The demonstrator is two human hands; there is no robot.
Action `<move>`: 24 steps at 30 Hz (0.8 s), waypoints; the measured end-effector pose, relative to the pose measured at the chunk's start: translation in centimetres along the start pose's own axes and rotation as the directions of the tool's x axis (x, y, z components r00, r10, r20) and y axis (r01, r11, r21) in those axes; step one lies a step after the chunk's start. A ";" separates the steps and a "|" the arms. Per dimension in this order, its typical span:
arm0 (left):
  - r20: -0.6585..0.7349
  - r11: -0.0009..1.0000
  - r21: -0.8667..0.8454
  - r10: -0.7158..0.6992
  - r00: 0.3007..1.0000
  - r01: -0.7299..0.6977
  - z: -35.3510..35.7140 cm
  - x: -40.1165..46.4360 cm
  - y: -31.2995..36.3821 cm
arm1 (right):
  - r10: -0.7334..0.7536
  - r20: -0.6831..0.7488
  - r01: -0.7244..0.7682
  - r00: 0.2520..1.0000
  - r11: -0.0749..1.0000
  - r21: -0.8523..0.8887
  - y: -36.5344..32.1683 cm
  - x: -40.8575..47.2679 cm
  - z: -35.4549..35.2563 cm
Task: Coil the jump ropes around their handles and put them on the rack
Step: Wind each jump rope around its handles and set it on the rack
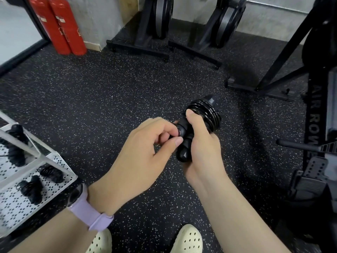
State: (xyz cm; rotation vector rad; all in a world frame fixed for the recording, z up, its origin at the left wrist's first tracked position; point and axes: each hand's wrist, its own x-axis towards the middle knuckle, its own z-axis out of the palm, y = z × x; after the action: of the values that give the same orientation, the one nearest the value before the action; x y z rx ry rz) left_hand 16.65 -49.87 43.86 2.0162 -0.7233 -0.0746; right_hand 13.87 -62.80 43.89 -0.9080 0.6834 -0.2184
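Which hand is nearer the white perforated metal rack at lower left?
Left. The left hand, pinching the black rope-wound jump rope handles, sits closer to the white perforated metal rack; the right hand, gripping the handles, lies beyond it, further right.

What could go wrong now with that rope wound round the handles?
The left hand only pinches the rope's end against the jump rope; if it slips, the coils near the top could spring loose. The right hand holds the handles low, so the bundle might tip. The rack sits off to the left, so carrying it over risks unwinding.
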 end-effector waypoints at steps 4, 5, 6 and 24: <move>-0.030 0.988 -0.104 -0.116 0.993 0.113 0.2 0.1 0.2 | 0.004 0.051 -0.002 0.999 0.999 -0.041 0.1 0.0 0.1; -0.036 0.982 -0.138 -0.136 0.990 0.130 0.2 0.3 0.2 | 0.007 0.068 -0.003 0.998 0.999 -0.053 0.3 -0.1 0.1; -0.047 0.971 -0.184 -0.161 0.986 0.150 0.2 0.5 0.2 | 0.020 0.087 -0.015 0.996 0.998 -0.061 0.4 -0.3 0.1; 0.119 0.941 -0.184 -0.266 0.957 0.284 -0.2 1.1 -0.9 | 0.026 0.201 -0.004 0.979 0.994 -0.108 -0.8 0.9 -1.5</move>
State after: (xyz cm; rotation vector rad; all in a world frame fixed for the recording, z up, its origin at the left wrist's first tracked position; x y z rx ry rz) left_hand 17.99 -49.97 43.47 1.9166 -0.4646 -0.3921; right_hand 13.68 -64.61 43.48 -1.0122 0.5168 -0.0748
